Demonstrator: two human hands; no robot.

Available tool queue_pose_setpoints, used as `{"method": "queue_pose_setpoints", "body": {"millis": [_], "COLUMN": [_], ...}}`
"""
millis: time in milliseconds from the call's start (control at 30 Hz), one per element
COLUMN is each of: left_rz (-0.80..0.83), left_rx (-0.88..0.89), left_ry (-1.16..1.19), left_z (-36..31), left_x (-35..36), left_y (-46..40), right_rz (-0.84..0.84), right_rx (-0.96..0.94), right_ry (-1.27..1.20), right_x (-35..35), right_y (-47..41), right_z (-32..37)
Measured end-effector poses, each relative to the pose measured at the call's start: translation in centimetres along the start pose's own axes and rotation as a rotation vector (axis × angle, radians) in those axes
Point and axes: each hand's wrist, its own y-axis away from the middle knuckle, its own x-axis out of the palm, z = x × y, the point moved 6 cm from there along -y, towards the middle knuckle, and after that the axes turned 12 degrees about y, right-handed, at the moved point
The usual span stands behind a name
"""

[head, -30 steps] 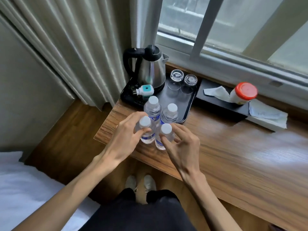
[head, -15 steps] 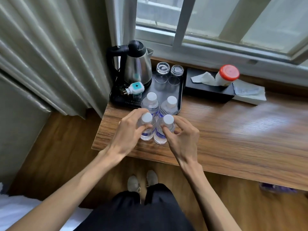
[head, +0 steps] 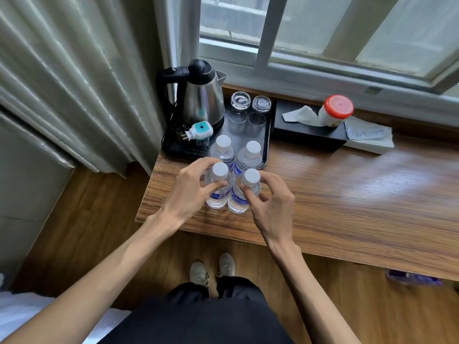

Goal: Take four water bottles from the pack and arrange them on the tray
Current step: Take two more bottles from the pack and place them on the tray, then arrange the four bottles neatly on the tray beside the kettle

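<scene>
Several clear water bottles with white caps stand close together at the wooden table's left end. The two far bottles (head: 223, 147) (head: 250, 155) stand at the near edge of the black tray (head: 265, 135). The two near ones rest on the bare wood in front of it. My left hand (head: 191, 192) wraps its fingers around the near left bottle (head: 218, 192) below the cap. My right hand (head: 270, 204) pinches the neck of the near right bottle (head: 241, 194).
On the tray stand a steel kettle (head: 201, 100), a white and teal plug device (head: 198, 130) and two upturned glasses (head: 249, 108). A black tissue box (head: 310, 132) and a red-lidded jar (head: 335, 112) sit by the window. A curtain hangs on the left.
The view has shifted and tilted down a little. Both hands stay on the two near bottles, and the bottles keep their places.
</scene>
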Motion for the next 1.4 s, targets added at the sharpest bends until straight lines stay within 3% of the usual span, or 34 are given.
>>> {"method": "queue_pose_setpoints", "body": {"millis": [600, 900, 1400], "left_rz": [-0.054, -0.052, -0.215], "left_rx": [-0.007, -0.205, -0.166], "left_ry": [0.067, 0.105, 0.153], "left_z": [1.9, 6.3, 6.5], "left_x": [0.0, 2.5, 1.4], "left_y": [1.0, 1.8, 3.0], "right_rz": [0.039, 0.205, 0.100], "right_rx": [0.076, 0.273, 0.340], "right_ry": [-0.033, -0.055, -0.124], "right_x": [1.5, 5.1, 4.7], "right_y": [0.9, 3.1, 3.9], "right_z": [-0.3, -4.1, -3.9]}}
